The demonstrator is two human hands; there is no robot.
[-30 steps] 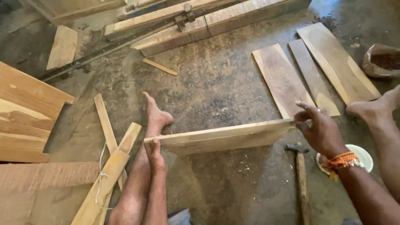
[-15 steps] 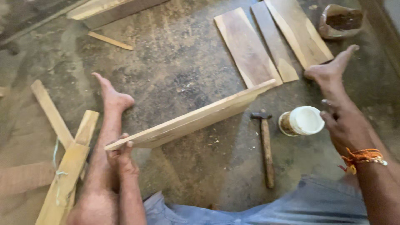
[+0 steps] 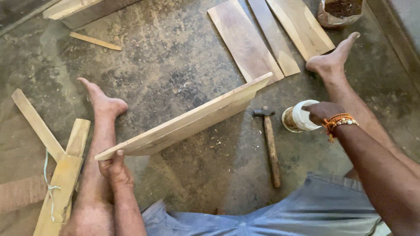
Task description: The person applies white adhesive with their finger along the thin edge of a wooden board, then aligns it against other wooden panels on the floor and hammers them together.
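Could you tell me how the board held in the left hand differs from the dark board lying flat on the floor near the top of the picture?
The held board is pale, raised off the floor and slanted, gripped at its near end by the left hand. The dark board is brown, lies flat and nothing touches it. The held board shows its thin edge; the dark board shows its broad face. Both are long, straight wooden planks.

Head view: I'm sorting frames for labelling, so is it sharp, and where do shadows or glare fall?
Head view: sharp throughout, soft even light; the plank casts a faint shadow on the floor below it; mild wide-angle stretch at edges; no glare.
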